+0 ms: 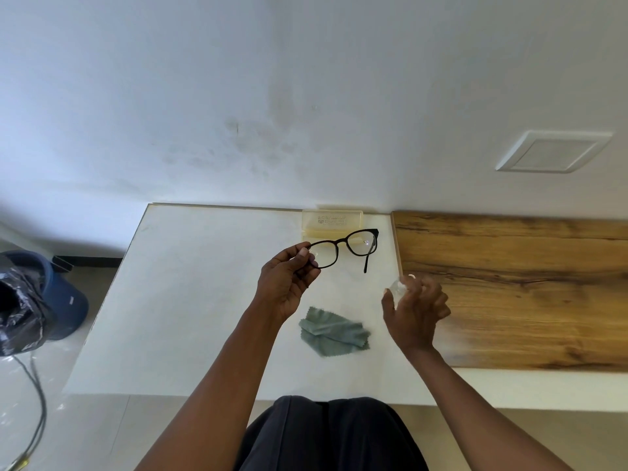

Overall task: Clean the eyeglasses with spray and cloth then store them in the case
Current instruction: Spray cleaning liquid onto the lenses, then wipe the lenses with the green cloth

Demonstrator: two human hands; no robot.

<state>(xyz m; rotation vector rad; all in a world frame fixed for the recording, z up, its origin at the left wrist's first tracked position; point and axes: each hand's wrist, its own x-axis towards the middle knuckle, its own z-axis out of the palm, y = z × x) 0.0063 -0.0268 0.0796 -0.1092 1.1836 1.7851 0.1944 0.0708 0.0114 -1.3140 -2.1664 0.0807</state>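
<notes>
- Black plastic eyeglasses (343, 248) are held up above the white bench (204, 283), in front of the case (333, 223), which sits against the wall.
- My left hand (289, 283) pinches the frame at its outer left corner, thumb and fingertips closed around the rim and hinge area. One temple arm hangs open and downward on the far side.
- My right hand (413, 312) is curled around a small clear spray bottle (397, 286), raised just to the right of the eyeglasses. The bottle is partly blurred; I cannot tell whether a finger is on the nozzle.
- Grey-green cloth (334, 333) lies crumpled on the bench between my forearms, touched by neither hand.
- Case appears pale yellow and translucent; whether its lid is open or closed is not clear from this view.
- Handling judgement: the eyeglasses are light and stiff, but the hinges and lenses are fragile. A grip on the rim or bridge is sound; fingers should stay off the lens faces. The frame will likely turn slippery once wet.
- The cloth is soft and limp and should be gathered in a pinch.
- Stage judgement: spraying is in hand; wiping and storing are not yet done.
- A wooden board (509, 283) lies on the bench to the right.
</notes>
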